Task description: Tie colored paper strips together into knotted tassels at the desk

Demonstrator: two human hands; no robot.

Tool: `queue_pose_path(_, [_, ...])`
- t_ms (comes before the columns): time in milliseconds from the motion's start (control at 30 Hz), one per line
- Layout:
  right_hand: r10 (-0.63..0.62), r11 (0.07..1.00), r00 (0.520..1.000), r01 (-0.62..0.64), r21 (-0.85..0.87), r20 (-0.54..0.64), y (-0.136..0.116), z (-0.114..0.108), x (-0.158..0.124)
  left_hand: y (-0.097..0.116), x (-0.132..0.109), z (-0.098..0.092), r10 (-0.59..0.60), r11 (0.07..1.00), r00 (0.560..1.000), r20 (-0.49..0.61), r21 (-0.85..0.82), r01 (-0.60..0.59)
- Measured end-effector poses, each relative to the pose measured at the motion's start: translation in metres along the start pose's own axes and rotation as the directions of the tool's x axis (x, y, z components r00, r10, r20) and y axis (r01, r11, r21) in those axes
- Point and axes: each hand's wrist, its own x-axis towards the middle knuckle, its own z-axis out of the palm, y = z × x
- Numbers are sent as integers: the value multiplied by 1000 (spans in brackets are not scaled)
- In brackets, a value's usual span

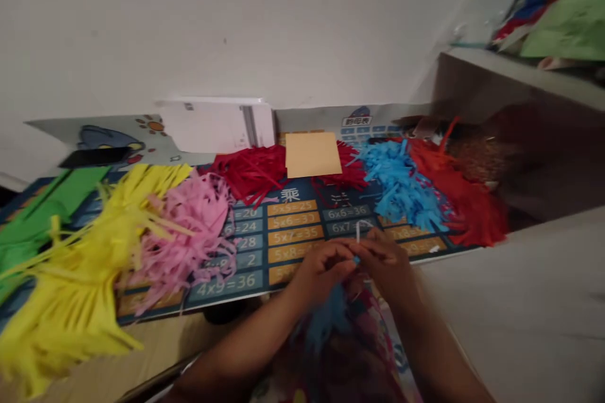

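Above the multiplication-table mat (295,242), the left hand (321,271) and right hand (382,258) pinch a thin white stick (358,233), blue paper fringe (324,321) hanging below; slackened fingers could drop it.

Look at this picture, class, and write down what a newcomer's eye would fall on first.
The bright heaps catch the eye first: yellow fringed paper at the left, pink fringed paper beside it, and blue fringed paper and orange-red fringed paper at the right, all on a multiplication-table mat. At bottom centre, the left hand and right hand meet around a thin white stick, with a blue paper fringe hanging below them.
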Motion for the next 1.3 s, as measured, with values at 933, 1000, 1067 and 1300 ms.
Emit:
queue_pose_path(933, [-170, 984, 955, 180, -16, 244, -31, 62, -12, 8, -37, -56, -363, 836, 850, -382, -537, 115])
queue_pose_path(1000, [-180, 981, 945, 191, -16, 271, -31, 61, -12, 8, -37, -56, -368, 832, 848, -382, -542, 117])
queue_pose_path(1067, [-188, 980, 938, 200, -12, 290, -30, 61, -12, 7, -38, -57, -369, 832, 851, -373, -541, 123])
queue_pose_path(1300, [-113, 963, 924, 192, -187, 365, -25, 61, -12, 6, -43, -50, -145, 974, 892, -429, -220, 53])
